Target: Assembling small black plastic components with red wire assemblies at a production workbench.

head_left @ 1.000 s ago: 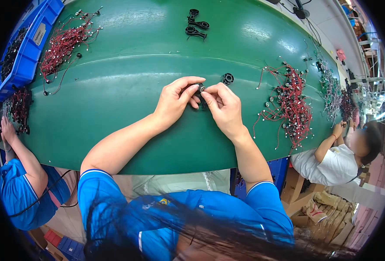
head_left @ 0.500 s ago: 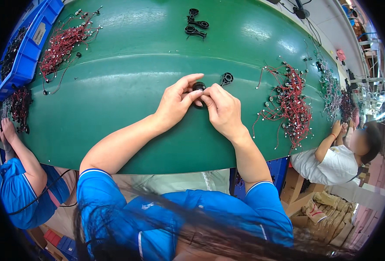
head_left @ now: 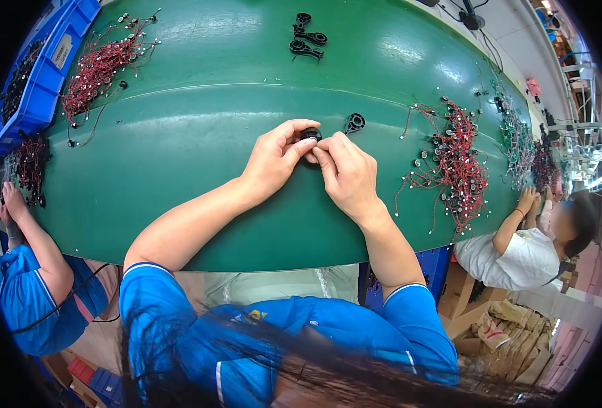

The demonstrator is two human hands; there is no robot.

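Over the middle of the green table, my left hand (head_left: 275,158) grips a small round black plastic part (head_left: 310,134) between thumb and fingers. My right hand (head_left: 348,170) is closed in a pinch against the near right side of that part; its fingertips hide what exactly they grip. Just beyond my right hand lies a black ring-shaped part with a short handle (head_left: 355,123). Several similar black handled parts (head_left: 306,41) rest together at the far side of the table.
A tangled pile of red wires with small round pieces (head_left: 456,163) lies to the right, another red wire pile (head_left: 100,75) at far left. A blue bin (head_left: 53,75) stands at the left edge. Co-workers sit on both sides, one in blue (head_left: 42,292), one in white (head_left: 511,255).
The fingers of my left hand have curled slightly more over the black part, which has shifted a little. Both arms stay in nearly the same place.
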